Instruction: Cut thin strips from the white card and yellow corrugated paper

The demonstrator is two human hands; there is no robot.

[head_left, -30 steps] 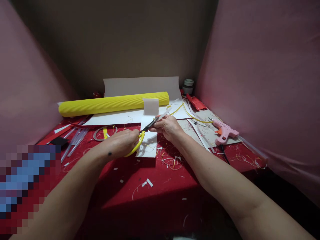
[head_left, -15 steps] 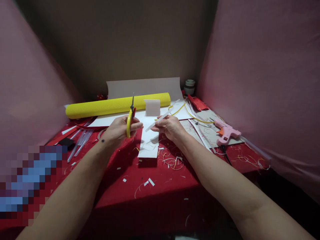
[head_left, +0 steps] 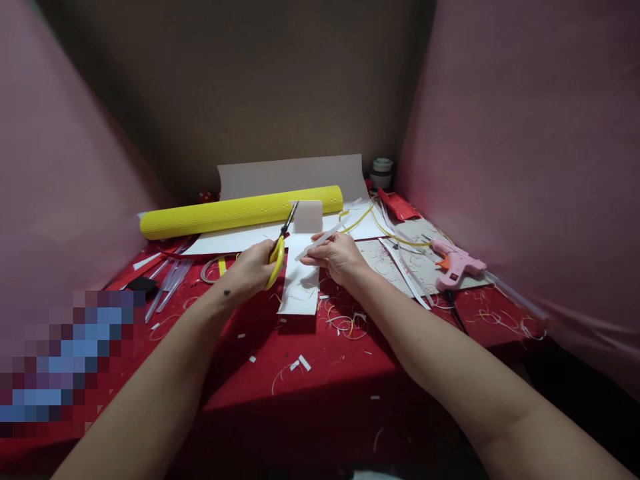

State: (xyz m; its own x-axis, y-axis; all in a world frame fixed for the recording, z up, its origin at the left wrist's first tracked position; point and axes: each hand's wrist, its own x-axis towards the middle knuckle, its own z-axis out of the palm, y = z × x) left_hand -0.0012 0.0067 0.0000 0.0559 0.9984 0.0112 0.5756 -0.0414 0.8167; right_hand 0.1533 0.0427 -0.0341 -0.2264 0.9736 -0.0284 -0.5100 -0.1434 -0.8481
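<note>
My left hand (head_left: 254,268) is closed round a pair of yellow-handled scissors (head_left: 278,257), whose dark blades point up and to the right. Pinched in the fingers of my right hand (head_left: 339,255) is a narrow white paper strip (head_left: 324,239), slanting up to the right. Below both hands lies a long white card piece (head_left: 300,293), with its far end standing up as a square flap (head_left: 309,217). The scissor tips overlap the flap's left edge in view; whether they touch it I cannot tell.
A yellow corrugated roll (head_left: 240,213) lies across white sheets at the back. To the right are a pink glue gun (head_left: 457,263), a grey board (head_left: 370,257) and red pieces (head_left: 399,205). Clear glue sticks (head_left: 173,287) lie left; paper scraps (head_left: 304,363) litter the red cloth (head_left: 240,377).
My left hand has moved right with the scissors, bringing them closer to the right hand, and the blades now tilt to the right. The right hand still pinches the strip, almost unmoved.
</note>
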